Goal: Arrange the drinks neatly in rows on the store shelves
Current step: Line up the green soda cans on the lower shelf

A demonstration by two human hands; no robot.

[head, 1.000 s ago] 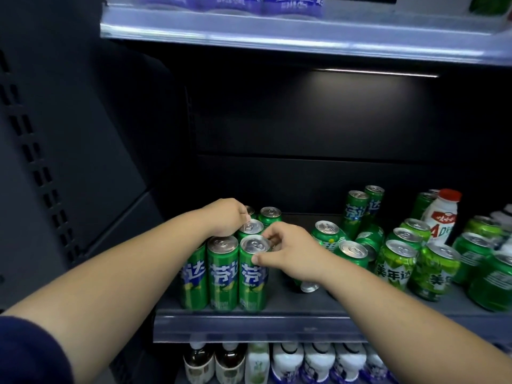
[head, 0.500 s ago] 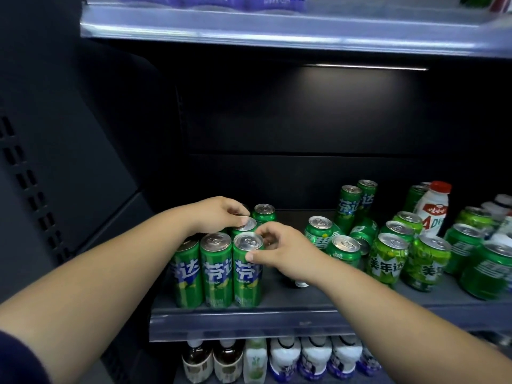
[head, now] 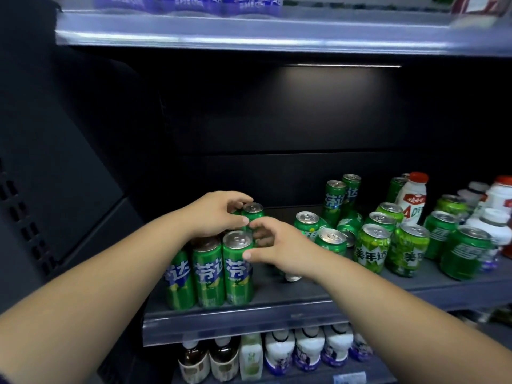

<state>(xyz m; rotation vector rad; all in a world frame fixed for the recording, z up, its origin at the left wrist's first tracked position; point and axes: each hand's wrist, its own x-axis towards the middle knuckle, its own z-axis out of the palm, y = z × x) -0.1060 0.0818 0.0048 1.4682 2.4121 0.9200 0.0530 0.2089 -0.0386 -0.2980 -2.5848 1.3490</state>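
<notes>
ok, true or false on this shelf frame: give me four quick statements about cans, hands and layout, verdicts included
1. Three tall green cans stand upright at the front left of the middle shelf. True.
2. Both hands are on bottles on the shelf below. False: the left hand and right hand are at the tall green cans.
3. A white bottle with a red cap stands among the cans at right. True.
4. The cans at right stand in neat rows. False: they are jumbled, and one tipped can lies on its side.
</notes>
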